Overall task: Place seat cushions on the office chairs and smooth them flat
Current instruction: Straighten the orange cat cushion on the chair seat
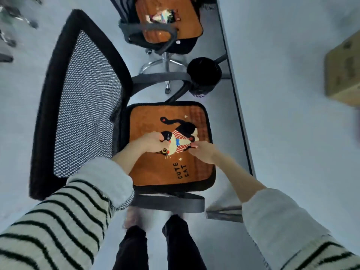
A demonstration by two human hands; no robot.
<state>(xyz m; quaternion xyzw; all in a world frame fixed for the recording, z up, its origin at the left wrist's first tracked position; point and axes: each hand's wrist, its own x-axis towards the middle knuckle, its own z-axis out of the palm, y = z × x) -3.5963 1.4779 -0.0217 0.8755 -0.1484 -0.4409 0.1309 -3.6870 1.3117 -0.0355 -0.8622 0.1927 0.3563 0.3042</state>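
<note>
Head view: a mesh-backed office chair [81, 98] fills the centre-left, its seat bearing an orange cat cushion [155, 172]. Mid-frame on the cushion, the left hand [153, 142] and right hand [202, 152] rest with fingers curled; whether they pinch the fabric I cannot tell.

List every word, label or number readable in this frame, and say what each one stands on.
"CUTE CAT": black letters on the near orange cushion, near its front edge, beside the cat drawing that both hands are working over.
Far orange cushion: a printed picture, too blurred to show any text.
Cardboard box on the desk: dark markings on its side, too blurred to read.
No other text is legible.
</note>
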